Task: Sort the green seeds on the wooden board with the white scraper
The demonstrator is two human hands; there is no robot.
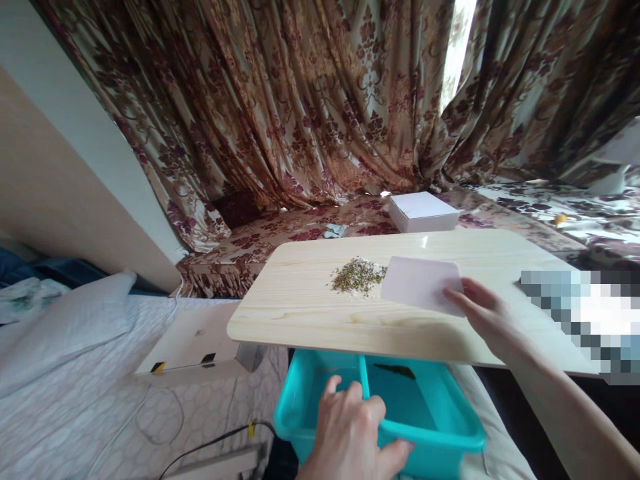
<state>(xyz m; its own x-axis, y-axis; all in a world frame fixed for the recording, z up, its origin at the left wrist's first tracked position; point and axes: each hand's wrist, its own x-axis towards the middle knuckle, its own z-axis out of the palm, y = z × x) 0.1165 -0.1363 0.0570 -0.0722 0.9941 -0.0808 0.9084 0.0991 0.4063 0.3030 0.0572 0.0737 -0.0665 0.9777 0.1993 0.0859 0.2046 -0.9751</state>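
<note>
My right hand (483, 303) is closed on the right end of a flat white plastic scraper (420, 283), with the thumb on top. The scraper's left edge is at the right side of a loose pile of small green and pale grains (355, 276), which lies on a light wood-patterned tabletop (300, 317). Below the table's near edge is a turquoise plastic bin (440, 437), split by a divider. My left hand (353, 423) is bent over the bin's near rim, fingers on the inner side and thumb in front. Its fingertips are partly hidden.
A white box (425, 205) stands behind the table. Another white box (200, 340) lies on the bed at left, near a black cable (210, 440). Something dark green (396, 370) shows inside the bin's right compartment. A blurred-out object (585, 320) covers the table's right end.
</note>
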